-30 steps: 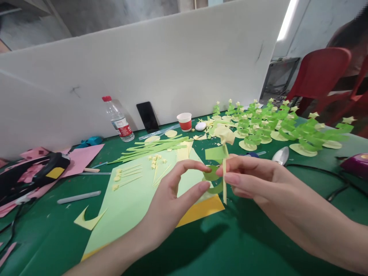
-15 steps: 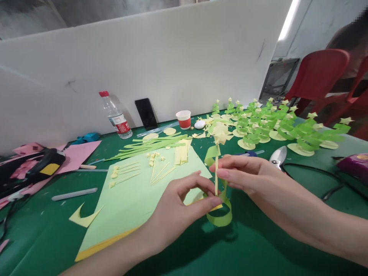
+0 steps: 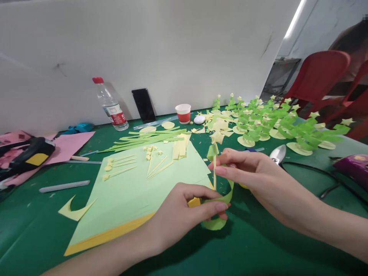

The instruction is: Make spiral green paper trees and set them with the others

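Observation:
My right hand (image 3: 244, 168) pinches a thin pale stick (image 3: 214, 174) held upright, with a cream paper star (image 3: 217, 137) on its top. A green paper strip (image 3: 228, 197) is attached just under the star and curls down past the stick's lower end. My left hand (image 3: 189, 211) grips that strip between thumb and fingers, below the stick. Beside my left hand lies a light green sheet (image 3: 126, 207) bearing several star-tipped sticks (image 3: 122, 163), bare sticks (image 3: 158, 168) and small loose stars (image 3: 149, 151).
At the right stand several finished green paper spirals with stars (image 3: 258, 119) on round bases. A paper cup (image 3: 183, 114), a phone (image 3: 143, 105) and a water bottle (image 3: 112, 107) line the white board. Scissors (image 3: 278, 154), a black cable (image 3: 313, 168) and a purple tool (image 3: 352, 167) are near my right arm.
My left fingers have moved from the stick's lower end onto the green strip, drawing it outward to the right. My right hand keeps its pinch on the stick. The view has shifted slightly.

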Tool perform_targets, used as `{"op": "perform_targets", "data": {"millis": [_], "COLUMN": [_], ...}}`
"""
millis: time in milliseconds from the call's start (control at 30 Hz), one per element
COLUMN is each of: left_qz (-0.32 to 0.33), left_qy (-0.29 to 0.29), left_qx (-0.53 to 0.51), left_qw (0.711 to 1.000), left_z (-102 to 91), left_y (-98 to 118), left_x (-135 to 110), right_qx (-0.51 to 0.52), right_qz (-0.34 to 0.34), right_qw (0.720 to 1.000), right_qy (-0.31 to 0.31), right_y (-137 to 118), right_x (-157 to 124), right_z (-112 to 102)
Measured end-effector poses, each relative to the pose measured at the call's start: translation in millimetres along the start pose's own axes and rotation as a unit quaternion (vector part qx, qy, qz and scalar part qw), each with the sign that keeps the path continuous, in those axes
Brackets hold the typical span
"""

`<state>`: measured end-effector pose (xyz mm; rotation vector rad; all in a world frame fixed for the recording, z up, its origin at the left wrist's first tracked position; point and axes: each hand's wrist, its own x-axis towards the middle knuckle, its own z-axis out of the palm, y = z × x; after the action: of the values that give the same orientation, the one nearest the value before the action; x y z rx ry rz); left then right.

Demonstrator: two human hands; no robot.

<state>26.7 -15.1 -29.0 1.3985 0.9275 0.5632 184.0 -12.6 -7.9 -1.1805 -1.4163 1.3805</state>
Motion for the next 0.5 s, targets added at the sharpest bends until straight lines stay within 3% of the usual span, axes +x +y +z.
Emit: {"op": "perform_targets", "data": {"millis": [200,500], "left_qz": [0.017,-0.008], "left_qy": [0.028,-0.001], "left_qx": [-0.011,-0.091], "left_qw": [0.999,0.996], "left_z": [-4.0,-9.9], "left_y": [-2.1,-17.0], "left_x": [1.8,8.7], "right_qx": [0.004,0.065], "right_qz": [0.038,0.096], "right_qw": [0.999,0.99], "right_qy": [-0.026,-0.076], "right_y": [3.6,16.9], "right_x": [0.9,8.6], "right_z": [1.6,4.4]}}
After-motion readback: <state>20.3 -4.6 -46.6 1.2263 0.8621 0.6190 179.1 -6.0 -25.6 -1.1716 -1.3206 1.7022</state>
